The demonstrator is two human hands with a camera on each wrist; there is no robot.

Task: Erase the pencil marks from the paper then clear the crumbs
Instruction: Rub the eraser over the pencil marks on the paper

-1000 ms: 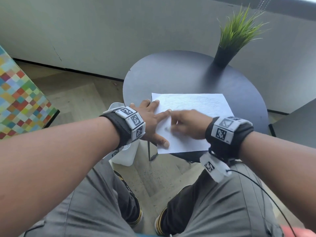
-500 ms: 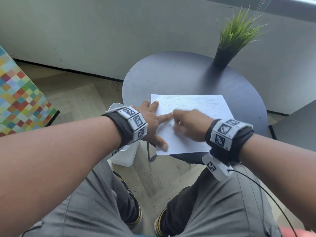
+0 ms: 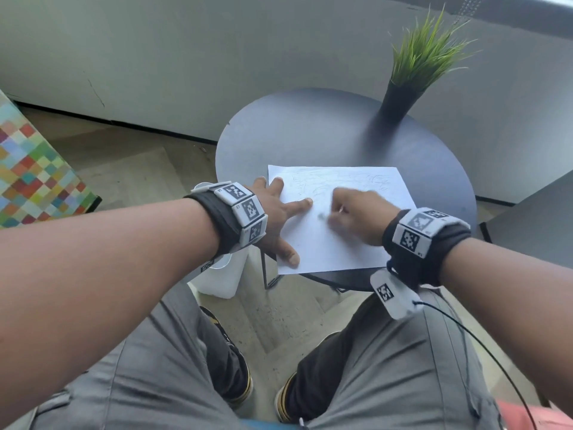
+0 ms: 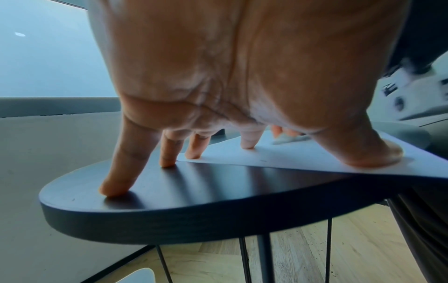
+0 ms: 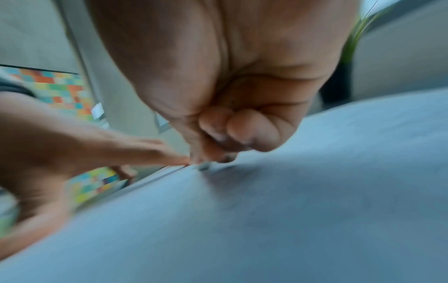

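Paper (image 3: 338, 231) with faint pencil marks (image 3: 341, 181) along its far edge lies flat on the near side of the round dark table (image 3: 325, 135), its near edge reaching the table's rim. Left hand (image 3: 276, 212) lies spread and flat, thumb, index and middle fingertips pressing the sheet's left edge while the other two fingers rest on the bare table just beside it. Right hand (image 3: 356, 215), blurred, is curled with its fingertips pinching a small pale eraser (image 4: 283, 139) against the middle of the paper, near the left index finger; a potted grass plant (image 3: 415, 66) stands at the table's far side.
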